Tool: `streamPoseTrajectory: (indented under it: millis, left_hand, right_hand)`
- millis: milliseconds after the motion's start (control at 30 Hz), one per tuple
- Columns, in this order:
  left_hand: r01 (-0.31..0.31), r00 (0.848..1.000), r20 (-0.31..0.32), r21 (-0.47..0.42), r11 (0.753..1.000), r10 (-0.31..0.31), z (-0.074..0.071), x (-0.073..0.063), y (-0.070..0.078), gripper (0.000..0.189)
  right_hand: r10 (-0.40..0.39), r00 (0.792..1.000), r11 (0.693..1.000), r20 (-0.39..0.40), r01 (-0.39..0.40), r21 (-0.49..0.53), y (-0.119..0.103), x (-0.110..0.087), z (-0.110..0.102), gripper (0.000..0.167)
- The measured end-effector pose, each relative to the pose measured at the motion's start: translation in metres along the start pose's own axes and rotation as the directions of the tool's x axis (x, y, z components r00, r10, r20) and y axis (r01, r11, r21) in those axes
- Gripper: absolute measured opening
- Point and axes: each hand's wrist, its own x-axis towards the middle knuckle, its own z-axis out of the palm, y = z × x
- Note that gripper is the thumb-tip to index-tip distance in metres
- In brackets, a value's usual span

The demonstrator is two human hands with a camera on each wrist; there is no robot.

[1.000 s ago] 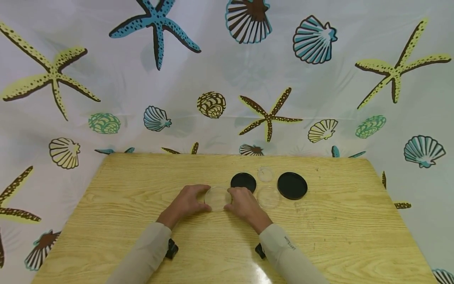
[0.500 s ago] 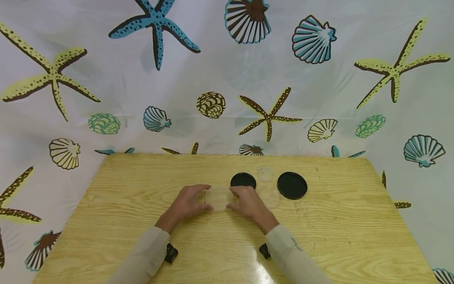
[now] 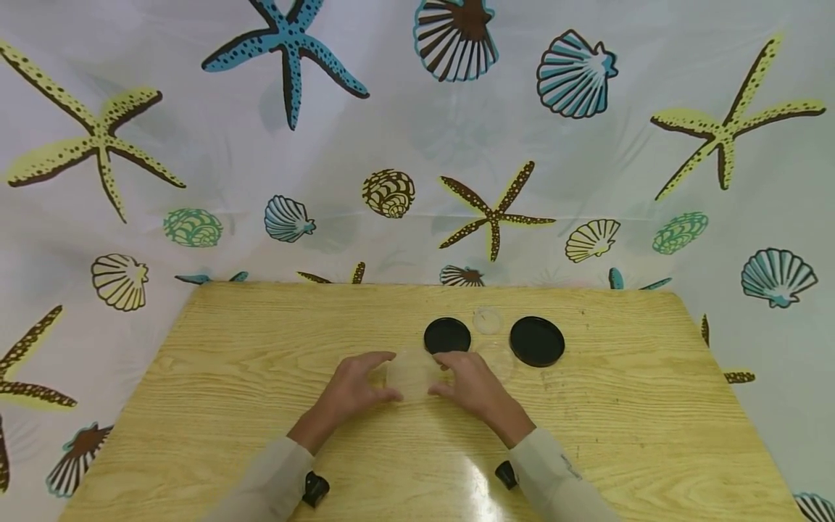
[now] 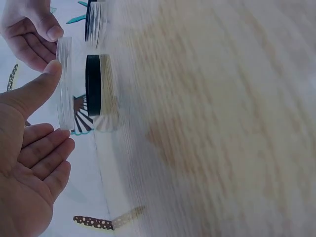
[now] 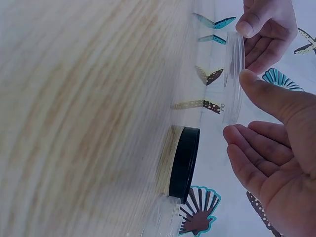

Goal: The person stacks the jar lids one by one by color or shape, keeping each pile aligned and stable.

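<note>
Between my two hands is a clear, shallow round dish [image 3: 412, 377], like a petri dish. My left hand [image 3: 352, 388] pinches its left edge with thumb and fingers curved round the rim. On the opposite edge, my right hand [image 3: 471, 384] grips it the same way. In the left wrist view the dish [image 4: 65, 84] shows edge-on, held off the tabletop. The right wrist view gives the same edge-on look at the dish [image 5: 234, 79], with ridged sides.
Just behind my right hand a black round lid [image 3: 447, 336] lies on the wooden table [image 3: 261, 319]. A larger black lid [image 3: 538, 341] is farther right. Between them sit a small clear disc [image 3: 488, 320] and a larger clear disc [image 3: 501, 362]. A shell-printed curtain [image 3: 391, 130] hangs behind.
Both hands have lifted the clear dish from the tabletop and brought it slightly right and nearer to me. The black lids and other clear discs stay in place.
</note>
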Motion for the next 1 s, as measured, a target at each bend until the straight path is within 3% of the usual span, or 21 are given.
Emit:
streamPoseTrajectory:
  millis: [200, 367, 700, 1000]
  left_hand:
    - [-0.001, 1.000, -0.014, -0.045, 0.999, 0.001, 0.007, -0.006, 0.010, 0.066]
    - [0.035, 0.999, -0.002, -0.061, 0.997, -0.036, 0.013, -0.011, 0.016, 0.064]
    - [0.044, 0.999, -0.028, -0.011, 0.999, -0.045, 0.023, -0.019, 0.024, 0.066]
    - [0.049, 0.999, 0.011, 0.020, 0.999, -0.049, 0.029, -0.026, 0.022, 0.068]
  right_hand:
    - [0.044, 0.999, 0.998, 0.023, -0.045, 0.042, 0.003, -0.014, -0.003, 0.050]
    - [0.059, 0.997, 0.997, 0.043, -0.062, 0.050, 0.006, -0.023, -0.003, 0.051]
    - [-0.013, 1.000, 1.000, 0.017, 0.013, -0.003, 0.009, -0.031, -0.002, 0.049]
    - [-0.036, 0.998, 0.999, 0.052, 0.036, 0.002, 0.012, -0.037, 0.006, 0.049]
